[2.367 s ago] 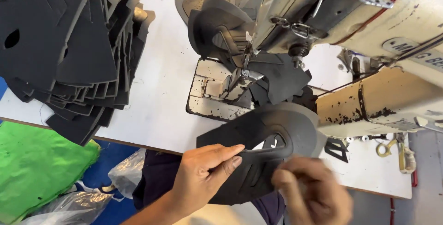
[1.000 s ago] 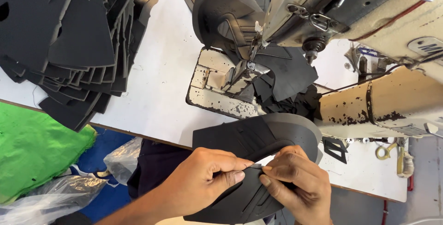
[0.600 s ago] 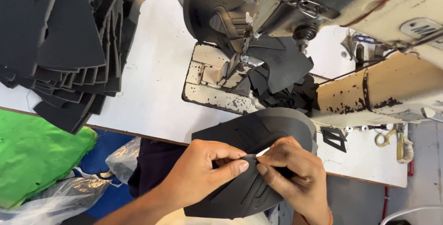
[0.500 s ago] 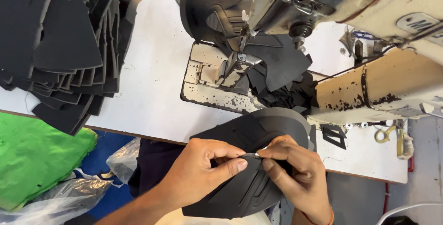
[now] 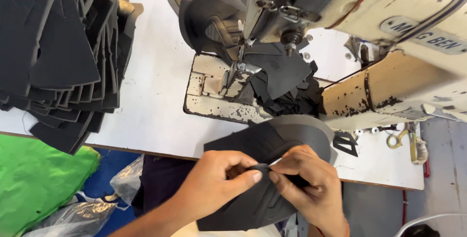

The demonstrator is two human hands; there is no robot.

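- Stitching workshop, looks like a footwear or leather-goods line.
- Industrial sewing machine (image 5: 369,28), cream paint chipped and grimy, sits on a white desk (image 5: 151,96).
- Big stack of cut black panels (image 5: 58,47) at the desk's left, all the same shape.
- Black offcuts (image 5: 292,98) piled by the needle plate.
- Yellow-handled scissors (image 5: 401,137) near the desk's right edge.
- Green cloth (image 5: 39,183) and plastic bags (image 5: 73,217) on the floor below.
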